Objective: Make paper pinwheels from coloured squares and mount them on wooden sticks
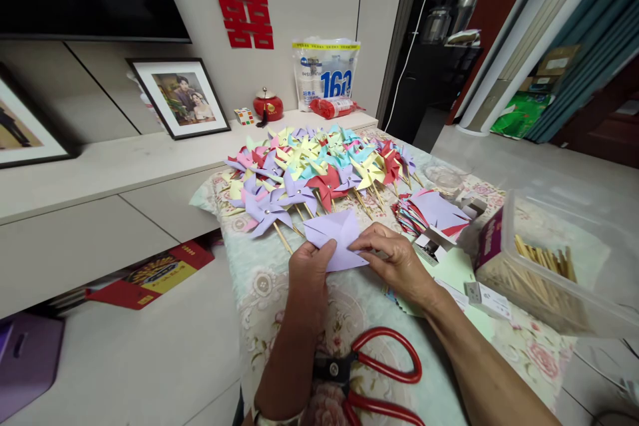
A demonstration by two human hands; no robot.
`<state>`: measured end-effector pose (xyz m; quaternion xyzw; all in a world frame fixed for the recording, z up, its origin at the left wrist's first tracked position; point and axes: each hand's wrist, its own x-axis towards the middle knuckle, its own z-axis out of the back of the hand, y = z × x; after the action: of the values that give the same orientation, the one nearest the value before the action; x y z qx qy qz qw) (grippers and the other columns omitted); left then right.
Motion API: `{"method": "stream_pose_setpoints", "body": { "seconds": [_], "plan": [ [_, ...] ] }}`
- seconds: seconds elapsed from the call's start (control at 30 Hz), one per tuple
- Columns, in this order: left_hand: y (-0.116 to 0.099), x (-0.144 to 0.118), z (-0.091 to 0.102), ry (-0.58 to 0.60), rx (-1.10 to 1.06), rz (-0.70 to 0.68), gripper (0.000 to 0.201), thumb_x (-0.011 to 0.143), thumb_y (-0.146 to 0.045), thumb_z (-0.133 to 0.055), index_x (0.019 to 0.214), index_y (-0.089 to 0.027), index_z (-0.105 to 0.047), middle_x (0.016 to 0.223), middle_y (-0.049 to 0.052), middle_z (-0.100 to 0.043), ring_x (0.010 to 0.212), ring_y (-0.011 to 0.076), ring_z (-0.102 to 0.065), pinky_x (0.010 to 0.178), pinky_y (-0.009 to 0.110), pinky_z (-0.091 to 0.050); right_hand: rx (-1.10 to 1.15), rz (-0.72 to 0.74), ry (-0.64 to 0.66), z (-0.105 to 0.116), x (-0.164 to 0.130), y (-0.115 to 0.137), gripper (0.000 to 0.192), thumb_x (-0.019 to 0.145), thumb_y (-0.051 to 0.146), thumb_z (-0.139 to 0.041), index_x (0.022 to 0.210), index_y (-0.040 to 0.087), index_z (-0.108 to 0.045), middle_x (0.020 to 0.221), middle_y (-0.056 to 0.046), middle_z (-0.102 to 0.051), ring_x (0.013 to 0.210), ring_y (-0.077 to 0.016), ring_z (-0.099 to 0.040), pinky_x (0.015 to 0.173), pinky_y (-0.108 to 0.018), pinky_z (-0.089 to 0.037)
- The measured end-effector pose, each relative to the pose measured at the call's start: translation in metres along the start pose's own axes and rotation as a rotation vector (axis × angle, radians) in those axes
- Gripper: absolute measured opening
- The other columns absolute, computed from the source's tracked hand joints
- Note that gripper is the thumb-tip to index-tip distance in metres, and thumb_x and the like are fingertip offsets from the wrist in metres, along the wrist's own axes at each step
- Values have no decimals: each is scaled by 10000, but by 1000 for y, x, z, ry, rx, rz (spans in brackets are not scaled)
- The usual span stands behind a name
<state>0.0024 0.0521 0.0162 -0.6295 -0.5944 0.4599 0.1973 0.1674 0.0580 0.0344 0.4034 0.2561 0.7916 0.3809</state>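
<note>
A lilac paper piece (338, 233), cut and partly folded like a pinwheel, is held between my two hands above the table. My left hand (310, 266) grips its lower left side, thumb on top. At its right edge, the fingers of my right hand (387, 251) pinch the paper. Just beyond lies a large group of finished paper pinwheels (324, 173) on wooden sticks, in lilac, yellow, red, blue and pink. Red-handled scissors (369, 373) rest on the cloth below my hands, their blades partly hidden by my left forearm.
Right of my hands are a stack of coloured paper sheets (434, 210), small white boxes (486, 299) and a clear plastic bin (559, 306) with wooden sticks (544, 259). A flowered tablecloth (264, 319) covers the table. Behind it, a white cabinet (100, 186) carries framed photos (180, 96) and a red jar (268, 106).
</note>
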Motion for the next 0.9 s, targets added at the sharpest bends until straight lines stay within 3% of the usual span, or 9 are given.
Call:
{"method": "stream_pose_setpoints", "body": {
  "seconds": [0.33, 0.43, 0.57, 0.7, 0.9],
  "plan": [
    [2, -1, -2, -18, 67, -38, 302, 595, -231, -802, 864, -108, -745, 651, 16, -734, 560, 146, -636, 556, 240, -481, 131, -15, 79, 4, 2, 2, 147, 940, 290, -621, 958, 233, -755, 898, -61, -678, 858, -195, -635, 774, -321, -490],
    [4, -1, -3, -12, 92, -52, 290, 601, -241, -799, 854, -110, -750, 637, 15, -729, 543, 141, -623, 534, 231, -460, 165, -93, 91, 4, 3, 4, 146, 930, 304, -628, 925, 226, -751, 884, -53, -677, 841, -191, -627, 770, -313, -474],
    [6, -2, -5, -3, 98, -65, 325, 593, -243, -807, 887, -116, -756, 740, 46, -771, 655, 184, -680, 661, 280, -523, 220, -247, 87, 2, 3, 7, 153, 894, 318, -646, 832, 204, -728, 834, -39, -665, 798, -184, -597, 734, -300, -447],
    [7, -2, -6, 1, 113, -75, 331, 586, -248, -807, 890, -121, -767, 773, 56, -781, 674, 197, -690, 677, 291, -528, 297, -413, 73, -2, 2, 7, 169, 842, 343, -677, 788, 184, -699, 752, -14, -652, 698, -159, -550, 650, -274, -412],
    [8, -4, -8, -4, 142, -72, 291, 570, -238, -804, 838, -128, -777, 737, 41, -774, 628, 182, -676, 633, 269, -517, 289, -508, 38, -8, 1, 3, 185, 809, 349, -672, 734, 179, -659, 659, 24, -581, 604, -125, -470, 572, -248, -346]
  ]
}}
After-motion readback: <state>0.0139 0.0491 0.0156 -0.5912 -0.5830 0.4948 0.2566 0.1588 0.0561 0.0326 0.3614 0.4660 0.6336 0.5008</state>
